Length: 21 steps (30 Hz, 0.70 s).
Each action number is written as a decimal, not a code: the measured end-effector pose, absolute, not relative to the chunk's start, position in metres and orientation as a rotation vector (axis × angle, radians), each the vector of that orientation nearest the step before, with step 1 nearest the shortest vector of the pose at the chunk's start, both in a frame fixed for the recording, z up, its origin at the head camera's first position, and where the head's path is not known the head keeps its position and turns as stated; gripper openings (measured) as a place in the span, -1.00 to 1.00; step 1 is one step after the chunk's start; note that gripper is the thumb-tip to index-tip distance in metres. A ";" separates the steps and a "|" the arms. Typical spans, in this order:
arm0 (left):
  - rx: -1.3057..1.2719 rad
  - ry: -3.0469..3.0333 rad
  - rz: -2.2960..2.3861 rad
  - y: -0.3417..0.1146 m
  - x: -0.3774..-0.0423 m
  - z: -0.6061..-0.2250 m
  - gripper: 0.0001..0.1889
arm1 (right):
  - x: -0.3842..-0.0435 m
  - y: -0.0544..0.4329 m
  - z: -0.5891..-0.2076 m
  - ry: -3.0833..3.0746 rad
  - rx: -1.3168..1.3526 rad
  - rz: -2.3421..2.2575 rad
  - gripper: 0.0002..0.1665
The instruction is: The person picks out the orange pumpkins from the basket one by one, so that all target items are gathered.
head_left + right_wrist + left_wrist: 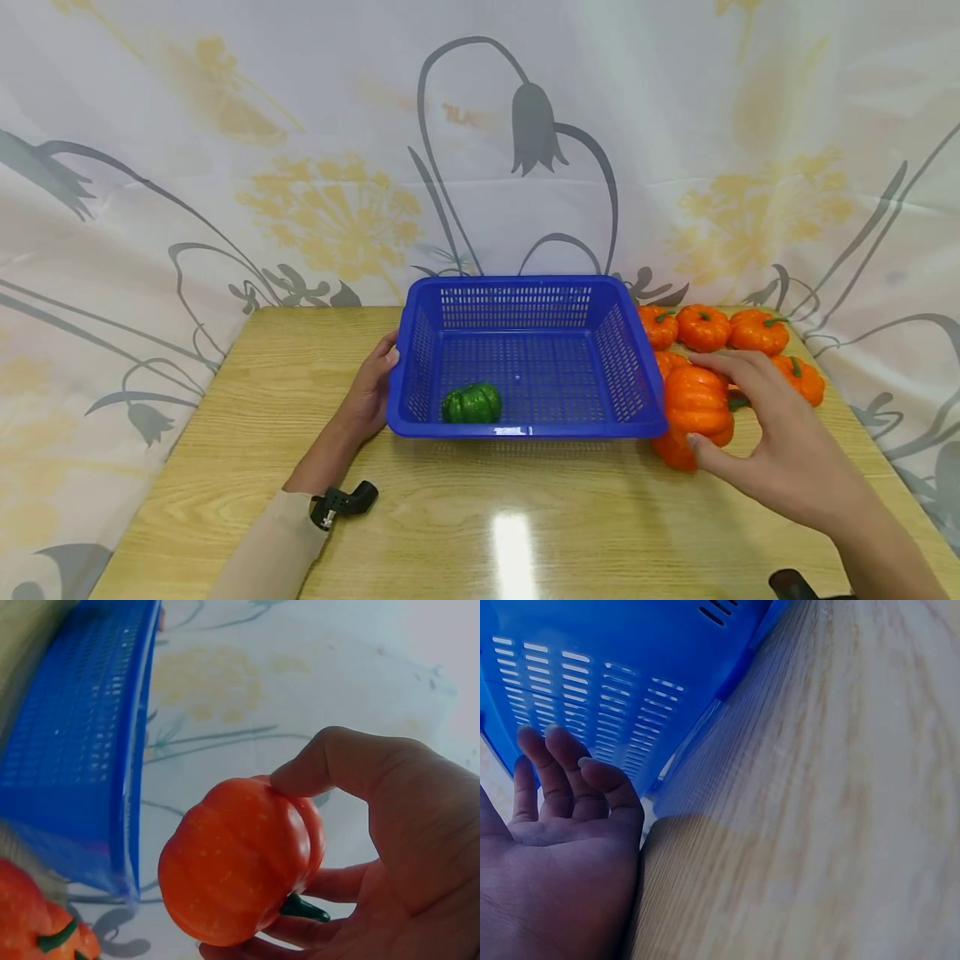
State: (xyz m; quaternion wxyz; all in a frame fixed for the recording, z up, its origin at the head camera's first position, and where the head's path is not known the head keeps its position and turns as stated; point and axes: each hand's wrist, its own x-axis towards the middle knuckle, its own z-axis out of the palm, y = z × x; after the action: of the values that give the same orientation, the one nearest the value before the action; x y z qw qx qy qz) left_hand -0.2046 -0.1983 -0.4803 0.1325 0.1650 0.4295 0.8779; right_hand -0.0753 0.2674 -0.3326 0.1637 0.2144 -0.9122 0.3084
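Note:
A blue plastic basket (pixel 517 430) with slotted walls stands on the table. My left hand (pixel 372 387) holds its left side, thumb at the rim; in the left wrist view the bent fingers (pixel 559 769) lie against the outer wall. Inside the basket, near its front left, lies a dark green ribbed vegetable (pixel 472 403), perhaps a pepper. My right hand (pixel 780 442) grips a small orange pumpkin (pixel 236 862) between thumb and fingers, just right of the basket. Its green stem points toward the palm.
Several more orange pumpkins (pixel 703 327) sit along the basket's right side, some partly hidden by the right hand and the held one. The wooden table (pixel 420 517) ends at a flower-printed cloth (pixel 337 125) behind.

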 end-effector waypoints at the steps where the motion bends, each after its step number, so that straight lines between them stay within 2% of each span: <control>1: 0.481 1.245 2.545 -0.199 -0.204 -0.480 -0.68 | -0.075 0.270 -0.334 -2.612 0.602 0.867 -0.01; 11: 0.500 1.233 2.541 -0.199 -0.205 -0.480 -0.69 | -0.079 0.304 -0.354 -2.720 0.555 0.784 -0.02; 21: 0.506 1.229 2.542 -0.199 -0.205 -0.481 -0.70 | -0.096 0.336 -0.367 -2.998 0.439 0.629 -0.13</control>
State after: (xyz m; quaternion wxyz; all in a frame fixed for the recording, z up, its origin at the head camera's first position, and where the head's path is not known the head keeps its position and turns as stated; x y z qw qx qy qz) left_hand -0.2053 -0.1992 -0.4810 0.1360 0.1746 0.4245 0.8780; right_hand -0.0960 0.3361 -0.3665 0.0236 0.1417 -0.9685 0.2034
